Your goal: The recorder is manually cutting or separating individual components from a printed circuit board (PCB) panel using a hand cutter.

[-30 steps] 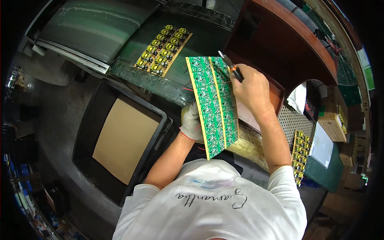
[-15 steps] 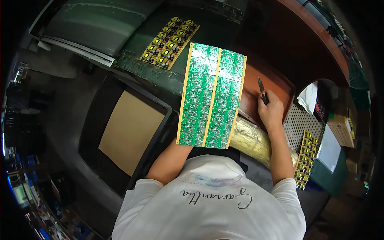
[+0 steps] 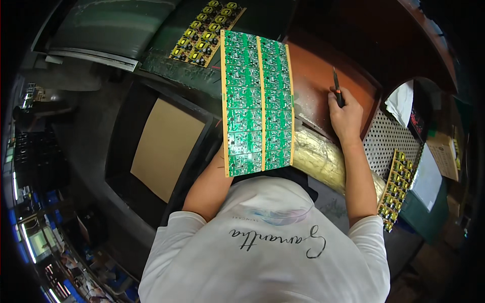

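Observation:
A large green circuit board panel with yellow-orange edge strips stands raised in front of me, its solder side facing me. My left forearm runs up behind its lower left corner; the panel hides the hand and fingers that hold it up. To the right, my right hand is closed around a slim pointed hand tool with a black and orange handle. Its thin tip points away from me, apart from the panel. Below that hand lies a reddish-brown tray.
Another panel with yellow transformers lies on the dark green bench; a similar one is at the right. A black bin holds brown cardboard. A shiny yellowish wrapped roll lies under my right forearm, near a perforated plate.
The green panel has turned slightly and shifted up and left; the bright glare on its top is gone. The whole view has shifted a little. My right hand still grips the tool.

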`<state>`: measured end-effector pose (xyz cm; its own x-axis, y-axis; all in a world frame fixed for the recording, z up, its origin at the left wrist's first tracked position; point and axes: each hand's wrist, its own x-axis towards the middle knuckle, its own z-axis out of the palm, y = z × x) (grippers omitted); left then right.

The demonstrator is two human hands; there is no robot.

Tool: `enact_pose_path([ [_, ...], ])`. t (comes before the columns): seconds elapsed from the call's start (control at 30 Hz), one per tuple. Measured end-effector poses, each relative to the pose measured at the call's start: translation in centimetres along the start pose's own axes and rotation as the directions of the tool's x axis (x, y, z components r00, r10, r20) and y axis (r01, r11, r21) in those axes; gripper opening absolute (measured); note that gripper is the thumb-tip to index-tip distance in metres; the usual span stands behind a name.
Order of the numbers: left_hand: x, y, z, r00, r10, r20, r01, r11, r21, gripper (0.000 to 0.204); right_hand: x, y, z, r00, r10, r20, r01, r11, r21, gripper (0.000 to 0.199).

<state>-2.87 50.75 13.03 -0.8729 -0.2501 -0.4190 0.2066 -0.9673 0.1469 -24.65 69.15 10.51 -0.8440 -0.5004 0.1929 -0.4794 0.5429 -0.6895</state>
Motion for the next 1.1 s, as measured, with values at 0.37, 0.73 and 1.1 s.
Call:
enact_pose_path([
  [0.37, -3.5, 7.9, -3.5, 0.754, 0.503, 0.422, -0.511, 0.853, -0.104, 0.066, -0.3, 0.7, -0.1, 1.0, 0.0, -0.017, 0.002, 0.997, 0.071, 0.028],
  [0.73, -14.1, 25.6, -29.2, 0.438, 0.846, -0.305, -0.629, 0.53, 0.568, 0.042, 0.4, 1.1, 0.5, 0.995, 0.092, 0.036, -0.094, 0.994, 0.054, 0.022],
  [1.1, -0.3, 25.4, -37.0, 0.022, 0.889, -0.457, -0.12, 0.456, 0.882, 0.086, 0.6, 2.1, 1.0, 0.998, 0.063, 0.013, -0.063, 0.998, 0.029, 0.018],
])
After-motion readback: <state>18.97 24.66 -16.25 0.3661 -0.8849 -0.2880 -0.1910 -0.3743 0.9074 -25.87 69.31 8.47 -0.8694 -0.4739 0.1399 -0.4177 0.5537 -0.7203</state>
